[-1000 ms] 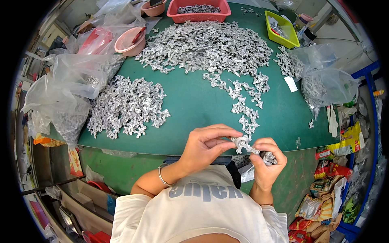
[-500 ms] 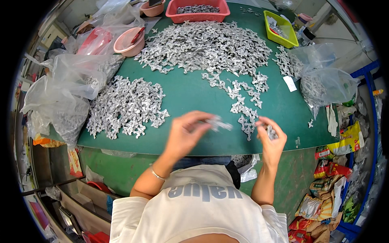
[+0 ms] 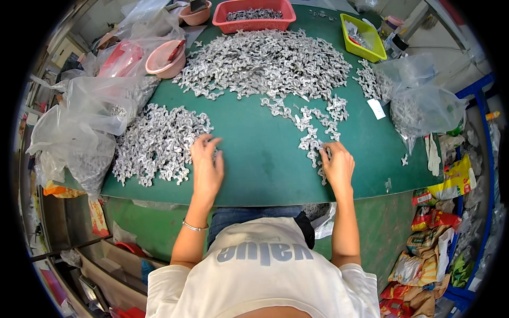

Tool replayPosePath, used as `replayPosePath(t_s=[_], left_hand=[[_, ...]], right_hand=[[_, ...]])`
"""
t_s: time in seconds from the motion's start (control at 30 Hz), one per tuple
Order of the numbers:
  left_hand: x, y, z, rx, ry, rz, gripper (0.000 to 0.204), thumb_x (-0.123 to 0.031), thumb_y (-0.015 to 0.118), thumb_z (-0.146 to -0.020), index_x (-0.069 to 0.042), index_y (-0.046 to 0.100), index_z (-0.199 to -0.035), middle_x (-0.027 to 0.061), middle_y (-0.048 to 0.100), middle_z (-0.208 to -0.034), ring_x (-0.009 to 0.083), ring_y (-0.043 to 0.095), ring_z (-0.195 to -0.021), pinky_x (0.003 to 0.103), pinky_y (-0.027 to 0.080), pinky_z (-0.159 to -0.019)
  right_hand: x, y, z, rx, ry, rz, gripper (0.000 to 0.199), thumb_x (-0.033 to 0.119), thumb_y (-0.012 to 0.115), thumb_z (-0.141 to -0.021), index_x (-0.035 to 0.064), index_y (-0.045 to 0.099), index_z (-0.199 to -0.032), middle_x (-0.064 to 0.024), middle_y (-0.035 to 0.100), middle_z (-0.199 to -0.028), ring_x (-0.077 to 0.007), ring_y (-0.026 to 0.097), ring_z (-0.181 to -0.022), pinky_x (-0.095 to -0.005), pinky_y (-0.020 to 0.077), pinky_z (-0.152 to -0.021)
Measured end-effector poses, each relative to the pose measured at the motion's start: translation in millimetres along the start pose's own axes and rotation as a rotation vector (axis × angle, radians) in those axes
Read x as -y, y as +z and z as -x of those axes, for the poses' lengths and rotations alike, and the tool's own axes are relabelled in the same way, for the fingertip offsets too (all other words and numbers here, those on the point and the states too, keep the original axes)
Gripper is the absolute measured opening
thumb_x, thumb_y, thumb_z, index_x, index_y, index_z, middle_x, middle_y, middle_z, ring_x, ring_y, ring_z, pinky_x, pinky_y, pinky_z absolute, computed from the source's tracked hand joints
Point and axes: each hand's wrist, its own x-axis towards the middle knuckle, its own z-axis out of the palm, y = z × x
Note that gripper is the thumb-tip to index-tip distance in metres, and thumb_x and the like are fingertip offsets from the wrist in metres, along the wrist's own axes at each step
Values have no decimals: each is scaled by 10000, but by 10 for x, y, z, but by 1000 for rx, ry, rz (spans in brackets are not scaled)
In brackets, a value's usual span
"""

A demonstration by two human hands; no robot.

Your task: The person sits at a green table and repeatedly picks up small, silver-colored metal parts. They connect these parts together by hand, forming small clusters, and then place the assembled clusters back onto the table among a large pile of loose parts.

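Note:
My left hand is at the right edge of the left-hand heap of small silver-grey metal parts. Its thumb and fingers are apart, and I make out nothing held in them. My right hand is over the near end of a loose strip of the same branched parts. Thumb and fingertips there close on a small part, while the palm is turned away and what lies inside it is hidden. A much larger heap of these parts spreads across the far middle of the green table.
A red basket, a pink bowl and a yellow-green basket stand along the far side. Clear plastic bags of parts flank the table, one bag at the left, another at the right. A white paper slip lies near the right bag.
My left hand has gone left to the left heap and let go of the metal part it held. My right hand has shifted slightly left and forward onto the strip of parts.

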Motion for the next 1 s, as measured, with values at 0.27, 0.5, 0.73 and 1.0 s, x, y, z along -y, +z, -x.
replayPosePath(t_s=[0.27, 0.5, 0.73, 1.0], left_hand=[[-812, 165, 31, 502, -198, 981, 436, 37, 583, -772, -5, 462, -1189, 99, 490, -1095, 162, 531, -937, 271, 464, -783], [-1084, -9, 0, 462, -124, 1153, 313, 114, 561, -759, 75, 535, -1069, 132, 535, -1024, 169, 554, -911, 266, 505, -777], [-1147, -144, 15, 455, -151, 1221, 272, 134, 556, -751, 94, 565, -1020, 151, 561, -982, 183, 578, -868, 273, 517, -768], [-1134, -184, 14, 422, -149, 1159, 255, 120, 564, -750, 84, 578, -1002, 139, 574, -968, 178, 582, -862, 267, 511, -753]], right_hand=[[408, -401, 284, 104, 268, -891, 119, -3, 640, -741, -13, 640, -860, 14, 578, -708, -39, 475, -639, -187, 388, -563], [590, -632, 488, 58, 137, -1015, 161, -59, 655, -681, -35, 626, -838, -52, 600, -793, -60, 483, -640, -191, 382, -569], [621, -718, 566, 26, 24, -1076, 189, -90, 650, -660, -41, 622, -840, -95, 611, -815, -95, 501, -646, -211, 397, -572], [593, -692, 542, -10, -129, -1024, 167, -59, 641, -690, -46, 614, -854, -101, 611, -808, -93, 507, -627, -207, 405, -556]])
